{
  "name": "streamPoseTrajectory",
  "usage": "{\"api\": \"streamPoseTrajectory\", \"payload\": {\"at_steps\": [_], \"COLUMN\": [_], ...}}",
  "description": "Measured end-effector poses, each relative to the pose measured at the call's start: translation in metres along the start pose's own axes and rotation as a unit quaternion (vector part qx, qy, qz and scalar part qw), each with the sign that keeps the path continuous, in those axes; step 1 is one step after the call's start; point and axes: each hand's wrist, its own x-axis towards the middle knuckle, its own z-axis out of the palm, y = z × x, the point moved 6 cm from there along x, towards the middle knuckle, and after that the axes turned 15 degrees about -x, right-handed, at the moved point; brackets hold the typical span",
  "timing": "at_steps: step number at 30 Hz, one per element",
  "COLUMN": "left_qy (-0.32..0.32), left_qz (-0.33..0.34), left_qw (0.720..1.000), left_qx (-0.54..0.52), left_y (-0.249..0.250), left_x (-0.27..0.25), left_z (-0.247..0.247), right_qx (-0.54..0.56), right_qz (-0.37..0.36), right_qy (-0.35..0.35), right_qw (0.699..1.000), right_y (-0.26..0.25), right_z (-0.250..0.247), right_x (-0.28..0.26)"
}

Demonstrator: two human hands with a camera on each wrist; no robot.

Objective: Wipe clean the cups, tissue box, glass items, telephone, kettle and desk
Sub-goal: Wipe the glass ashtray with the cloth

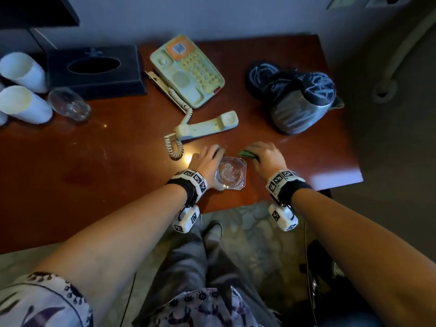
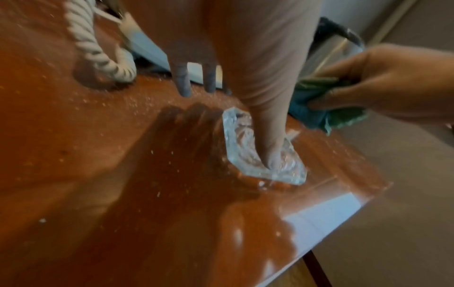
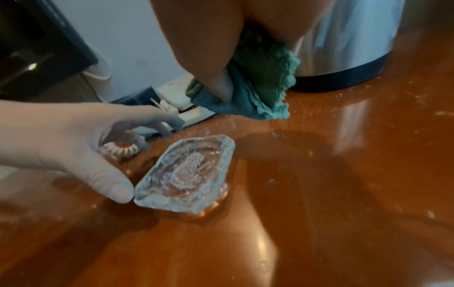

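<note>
Left hand (image 1: 207, 159) fingers (image 2: 183, 81) are spreading loosely over the far-left edge of the glass ashtray (image 1: 231, 173); the thumb tip (image 3: 120, 191) is touching its near corner. A loose, half-open reach, not a closed clasp. The ashtray is lying flat on the surface (image 1: 106, 166), close to the near edge.

Right hand (image 1: 269, 156) is sitting just right of the ashtray, fingers curling tight round a bunched green cloth (image 3: 265, 87). The cloth's lower fold is touching the surface or hanging just above it; cannot tell which.

Beyond the ashtray, the telephone handset (image 1: 207, 126) is lying off its cradle, just past the left fingertips, its coiled cord (image 1: 175, 147) looping to the ashtray's far left. The telephone base (image 1: 188, 72) is sitting farther back. The steel kettle (image 1: 299, 102) is standing to the far right of the ashtray, just behind the cloth hand.

Well off to the ashtray's far left: a black tissue box (image 1: 94, 69), two white cups (image 1: 23, 88) and a clear drinking glass (image 1: 69, 103), the last three looking tipped in the wide lens.

White specks are scattering across the surface around the ashtray.
</note>
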Motion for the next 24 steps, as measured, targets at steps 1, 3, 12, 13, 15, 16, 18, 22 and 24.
{"api": "streamPoseTrajectory", "payload": {"at_steps": [1,3,12,13,15,16,18,22,24], "left_qy": [-0.002,-0.004,-0.016,-0.016,-0.017,-0.019,-0.024,-0.033,-0.033], "left_qz": [0.003,0.006,0.040,0.039,0.039,0.039,0.039,0.037,0.032], "left_qw": [1.000,0.999,0.996,0.995,0.994,0.994,0.992,0.991,0.991], "left_qx": [0.015,0.040,0.081,0.086,0.097,0.102,0.113,0.125,0.126], "left_y": [0.000,0.000,0.004,0.003,0.004,0.005,0.007,0.009,0.008], "left_x": [0.002,0.006,0.011,0.010,0.010,0.010,0.011,0.013,0.013], "left_z": [0.006,0.013,0.013,0.013,0.012,0.011,0.010,0.009,0.009], "right_qx": [-0.023,-0.051,-0.149,-0.143,-0.136,-0.136,-0.138,-0.142,-0.147], "right_qz": [-0.022,-0.078,-0.208,-0.203,-0.192,-0.186,-0.173,-0.155,-0.149], "right_qy": [0.005,0.042,0.067,0.064,0.060,0.060,0.054,0.049,0.067], "right_qw": [0.999,0.995,0.964,0.966,0.970,0.971,0.974,0.976,0.976], "right_y": [-0.005,-0.016,-0.025,-0.024,-0.021,-0.020,-0.020,-0.018,-0.015], "right_z": [0.001,0.000,0.044,0.045,0.045,0.046,0.048,0.051,0.049], "right_x": [0.003,0.009,-0.005,-0.010,-0.016,-0.018,-0.021,-0.030,-0.033]}}
